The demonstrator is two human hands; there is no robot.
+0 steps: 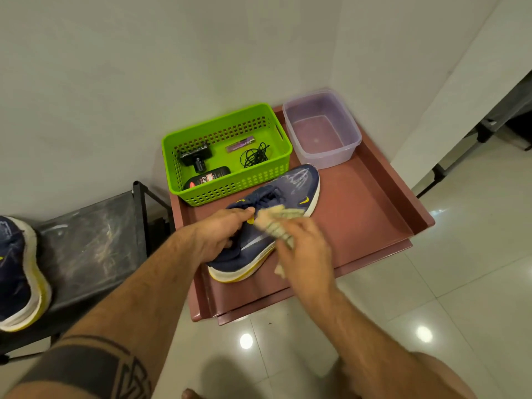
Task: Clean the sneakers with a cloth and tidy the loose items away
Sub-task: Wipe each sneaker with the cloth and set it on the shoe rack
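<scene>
Navy sneaker (288,191) with white-and-yellow sole lies tilted on the reddish tray (359,203), toe toward the clear tub. A beige cloth (276,223) presses against its side. Its pair (17,272) rests on the dark rack at left.

Very little here can be read. Just beyond your left hand (218,234), the navy sneaker (270,223) it grips carries small yellow swoosh-shaped marks — one on the side near the toe, one on the tongue by your thumb — but no lettering shows. Farther out past that hand, in the green basket (227,151), a black bottle (207,178) lies on its side with a red-and-white label; its print is too small and blurred for you to make out a word. No numbers or signs are legible anywhere else.
</scene>
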